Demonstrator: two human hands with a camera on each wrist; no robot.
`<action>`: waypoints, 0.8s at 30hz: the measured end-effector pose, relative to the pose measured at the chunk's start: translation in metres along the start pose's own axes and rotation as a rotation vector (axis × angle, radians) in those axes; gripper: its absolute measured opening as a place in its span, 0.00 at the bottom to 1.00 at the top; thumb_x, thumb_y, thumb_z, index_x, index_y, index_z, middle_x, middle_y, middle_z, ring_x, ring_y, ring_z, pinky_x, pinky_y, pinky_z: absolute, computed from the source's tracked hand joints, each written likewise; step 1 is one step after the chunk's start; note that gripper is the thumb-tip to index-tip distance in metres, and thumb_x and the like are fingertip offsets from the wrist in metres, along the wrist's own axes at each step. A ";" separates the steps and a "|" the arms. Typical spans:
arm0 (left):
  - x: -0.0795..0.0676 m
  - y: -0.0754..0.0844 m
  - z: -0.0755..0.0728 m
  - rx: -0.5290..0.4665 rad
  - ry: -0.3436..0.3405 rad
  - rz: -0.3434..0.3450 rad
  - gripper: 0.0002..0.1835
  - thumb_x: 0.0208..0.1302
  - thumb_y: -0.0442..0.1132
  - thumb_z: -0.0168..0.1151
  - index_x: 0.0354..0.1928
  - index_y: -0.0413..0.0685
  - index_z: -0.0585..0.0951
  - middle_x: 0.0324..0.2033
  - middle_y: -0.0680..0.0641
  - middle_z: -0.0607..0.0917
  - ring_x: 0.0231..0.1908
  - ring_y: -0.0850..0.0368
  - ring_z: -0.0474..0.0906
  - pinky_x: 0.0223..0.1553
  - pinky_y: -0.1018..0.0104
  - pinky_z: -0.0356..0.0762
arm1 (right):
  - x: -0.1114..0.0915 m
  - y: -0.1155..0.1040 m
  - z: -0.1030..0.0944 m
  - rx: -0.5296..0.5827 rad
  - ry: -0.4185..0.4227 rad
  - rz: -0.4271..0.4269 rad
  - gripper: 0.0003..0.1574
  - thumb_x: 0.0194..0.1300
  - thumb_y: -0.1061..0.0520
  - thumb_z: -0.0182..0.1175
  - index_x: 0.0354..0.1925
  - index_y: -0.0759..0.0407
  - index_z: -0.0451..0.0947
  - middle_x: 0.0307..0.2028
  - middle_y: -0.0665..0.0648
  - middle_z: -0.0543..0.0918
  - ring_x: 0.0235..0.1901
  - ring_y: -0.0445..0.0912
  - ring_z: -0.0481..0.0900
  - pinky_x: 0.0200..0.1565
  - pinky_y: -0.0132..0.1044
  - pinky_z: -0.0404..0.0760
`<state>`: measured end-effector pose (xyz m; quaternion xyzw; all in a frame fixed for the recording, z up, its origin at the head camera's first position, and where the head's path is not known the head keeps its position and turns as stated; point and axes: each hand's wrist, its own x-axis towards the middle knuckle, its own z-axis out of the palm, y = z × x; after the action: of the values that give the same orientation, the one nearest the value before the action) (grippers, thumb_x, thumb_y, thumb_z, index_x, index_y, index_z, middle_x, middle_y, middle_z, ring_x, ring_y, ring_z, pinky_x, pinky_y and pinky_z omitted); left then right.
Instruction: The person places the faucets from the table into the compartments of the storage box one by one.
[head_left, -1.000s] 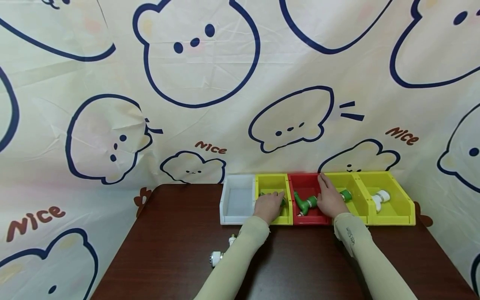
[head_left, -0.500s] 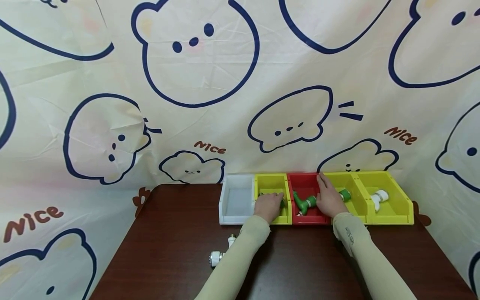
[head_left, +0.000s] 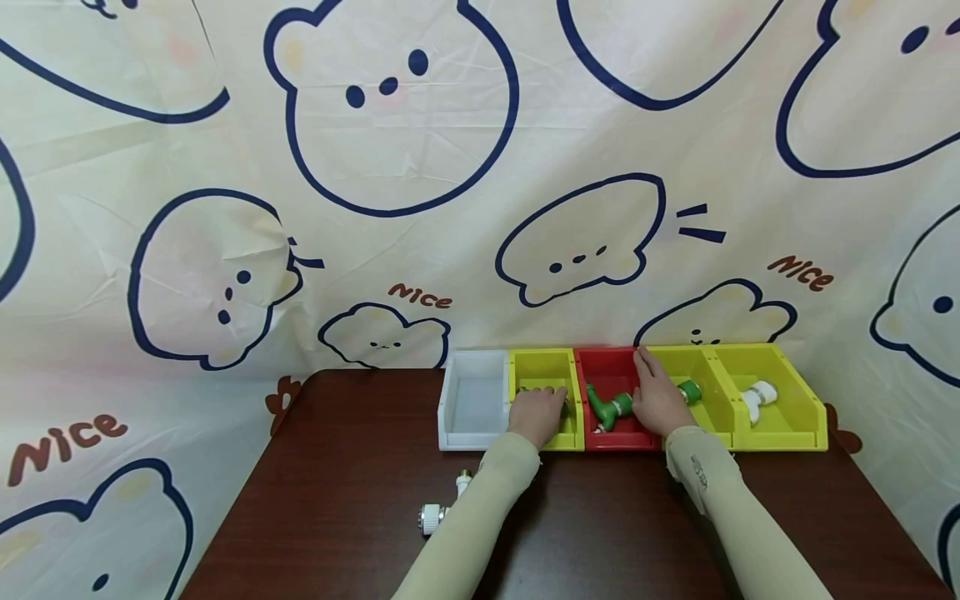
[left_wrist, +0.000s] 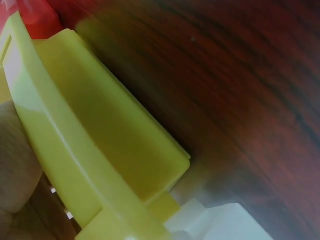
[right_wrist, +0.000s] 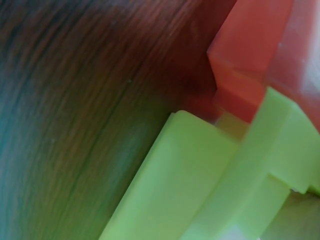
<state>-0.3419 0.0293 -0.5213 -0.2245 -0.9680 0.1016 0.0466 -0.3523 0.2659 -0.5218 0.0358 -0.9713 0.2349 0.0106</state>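
Observation:
In the head view my left hand [head_left: 536,414] reaches into the narrow yellow bin [head_left: 542,361], its back uppermost and its fingertips mostly hidden. Bits of a dark green piece [head_left: 566,407] show beside the fingers; whether they grip it is hidden. My right hand [head_left: 660,398] lies over the wall between the red bin [head_left: 604,363] and the yellow bin [head_left: 678,360] to its right, fingers stretched toward the back rim. Left of that hand, a green angled pipe fitting [head_left: 609,408] sits in the red bin. Another green fitting's end [head_left: 691,391] shows at its right.
A white elbow fitting [head_left: 761,398] lies in the far-right yellow bin [head_left: 783,367]. The white bin [head_left: 476,392] ends the row on the left. On the brown table [head_left: 337,483], a white valve-like fitting [head_left: 431,517] is partly covered by the left sleeve. A printed cloth [head_left: 420,250] hangs behind.

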 end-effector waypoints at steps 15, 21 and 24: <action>-0.024 -0.018 -0.026 -0.077 0.104 0.097 0.29 0.71 0.55 0.65 0.72 0.63 0.75 0.60 0.56 0.85 0.55 0.57 0.83 0.40 0.63 0.84 | -0.003 -0.002 -0.003 0.018 -0.012 0.013 0.46 0.76 0.63 0.49 0.83 0.65 0.40 0.83 0.65 0.39 0.78 0.68 0.50 0.72 0.65 0.60; -0.050 -0.038 -0.040 -0.139 0.188 0.162 0.29 0.71 0.52 0.66 0.72 0.60 0.75 0.61 0.54 0.85 0.59 0.54 0.82 0.52 0.59 0.84 | -0.002 -0.002 -0.003 0.009 -0.006 -0.001 0.46 0.76 0.62 0.49 0.82 0.66 0.40 0.83 0.66 0.40 0.78 0.68 0.51 0.72 0.65 0.60; -0.071 -0.052 -0.046 -0.167 0.218 0.199 0.29 0.71 0.50 0.67 0.72 0.58 0.75 0.61 0.52 0.85 0.58 0.53 0.82 0.54 0.57 0.83 | -0.001 -0.002 -0.002 0.013 0.000 -0.012 0.46 0.76 0.62 0.49 0.82 0.67 0.41 0.83 0.66 0.40 0.78 0.68 0.51 0.72 0.65 0.60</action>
<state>-0.2938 -0.0397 -0.4686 -0.3319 -0.9353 0.0001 0.1224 -0.3507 0.2649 -0.5192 0.0417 -0.9695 0.2411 0.0116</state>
